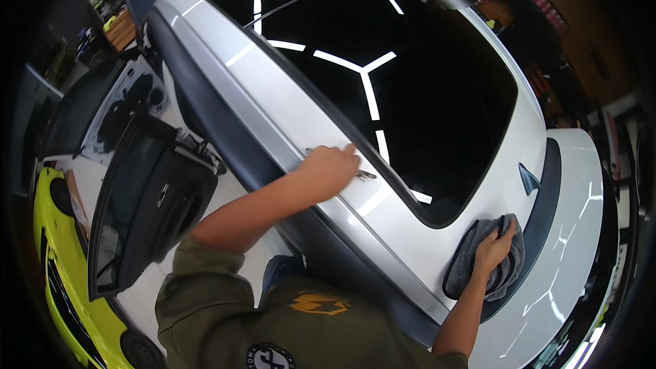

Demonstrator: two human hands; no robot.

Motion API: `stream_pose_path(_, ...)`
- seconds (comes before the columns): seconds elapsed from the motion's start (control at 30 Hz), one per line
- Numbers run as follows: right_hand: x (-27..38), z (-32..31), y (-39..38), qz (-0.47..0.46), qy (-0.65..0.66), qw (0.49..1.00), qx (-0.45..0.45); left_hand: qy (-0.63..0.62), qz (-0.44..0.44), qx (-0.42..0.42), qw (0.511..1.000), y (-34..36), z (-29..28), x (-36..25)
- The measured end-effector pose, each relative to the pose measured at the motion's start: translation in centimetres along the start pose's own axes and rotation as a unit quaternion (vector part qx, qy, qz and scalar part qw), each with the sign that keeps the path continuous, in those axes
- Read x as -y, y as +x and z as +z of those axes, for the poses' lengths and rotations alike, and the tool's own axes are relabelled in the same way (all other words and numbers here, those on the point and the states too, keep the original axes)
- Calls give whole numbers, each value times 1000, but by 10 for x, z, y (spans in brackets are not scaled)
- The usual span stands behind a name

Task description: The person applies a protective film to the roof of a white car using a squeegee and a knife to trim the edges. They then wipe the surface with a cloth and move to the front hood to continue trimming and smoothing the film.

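Observation:
My left hand [330,172] is closed over the silver-white roof rail side of the car roof [424,249], beside the edge of the black glass roof panel [437,89]. A slim, silvery-dark tool [366,175] pokes out past its fingers; the rest is covered by the hand, so its kind does not show. Toward the rear of the roof, my right hand [493,249] presses a folded dark grey microfiber towel [465,260] against the painted surface, its fingers spread over the cloth.
A dark shark-fin antenna [528,179] rises near the towel, ahead of the rear spoiler [567,232]. Open car doors [147,198] stick out at the left. Beyond them stands a lime-yellow car [75,280]. Hexagonal ceiling lights reflect in the glass.

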State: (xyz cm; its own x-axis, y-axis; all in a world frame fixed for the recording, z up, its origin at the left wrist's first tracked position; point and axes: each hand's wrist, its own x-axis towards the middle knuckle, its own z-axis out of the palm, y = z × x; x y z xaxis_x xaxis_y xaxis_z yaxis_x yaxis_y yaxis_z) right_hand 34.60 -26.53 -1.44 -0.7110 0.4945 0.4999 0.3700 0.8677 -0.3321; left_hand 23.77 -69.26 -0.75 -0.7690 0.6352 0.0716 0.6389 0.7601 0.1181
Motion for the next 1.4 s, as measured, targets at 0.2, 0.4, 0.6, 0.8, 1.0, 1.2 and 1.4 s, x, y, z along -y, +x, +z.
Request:
stream_pose_path(0.2,10,-7,0,-10,-51,998,19,-41,-53,-114,991,-5,5,-20)
stream_pose_path(0.4,13,3,1,-32,-77,997,5,-69,-134,-78,985,-6,16,-21)
stream_pose_path(0.6,17,2,4,14,-80,997,4,-93,-218,-43,971,0,4,-38)
stream_pose_path(0.8,12,8,5,-16,-90,996,1,-121,-295,-132,939,13,22,-51)
stream_pose_path(1.0,5,12,-3,-59,-93,994,-17,-232,-220,-359,877,25,12,15)
stream_pose_path(1.2,7,6,-6,-36,-65,997,-17,-552,-270,-404,677,67,-14,89)
stream_pose_path(1.4,-5,2,-15,-28,-26,999,0,-550,-227,-394,701,68,4,117)
